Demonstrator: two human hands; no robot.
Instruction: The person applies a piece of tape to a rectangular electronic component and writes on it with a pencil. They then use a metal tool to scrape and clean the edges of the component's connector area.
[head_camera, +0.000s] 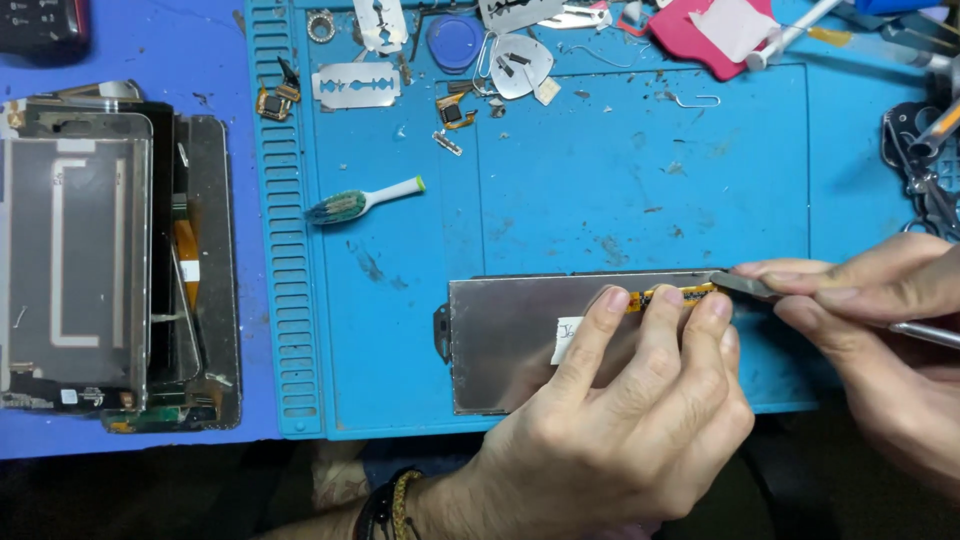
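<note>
— Right, eyes on the near side of the blue mat (560, 180): a flat grey metal panel (510, 350) lies there, long axis running left to right, parallel to the mat's near edge.

— And both hands are crowded at its right end?

— Exactly. The left hand (610, 420) comes up from the near edge, fingertips (668, 296) pressed down along the panel's far edge, right on a small orange flex strip (680, 295). That strip follows the same left-to-right line as the panel.

— What about the other one?

— The right hand (880, 330) enters from the right, its grip pinched together on a slim metal tool (745, 286). The flat tip points left, along the strip's axis, meeting the strip's right end just beside the left index finger.

— So tool and strip are in line?

— Nearly end to end, yes. The strip lies directly left of the tool tip, and the left hand sits over it, so that hand is the nearer one. Its grip is not clamped on anything; the fingers are spread and pushing flat.

— Anything else around?

— Well apart, on the far left of the mat, a white brush (365, 203) with green bristles lies at a slant. Razor blades (356, 85) and small parts are scattered along the far edge. Off the mat, on the left of the bench (150, 60), a stack of dismantled screens (90, 265) rests with its long axis running near to far.
</note>
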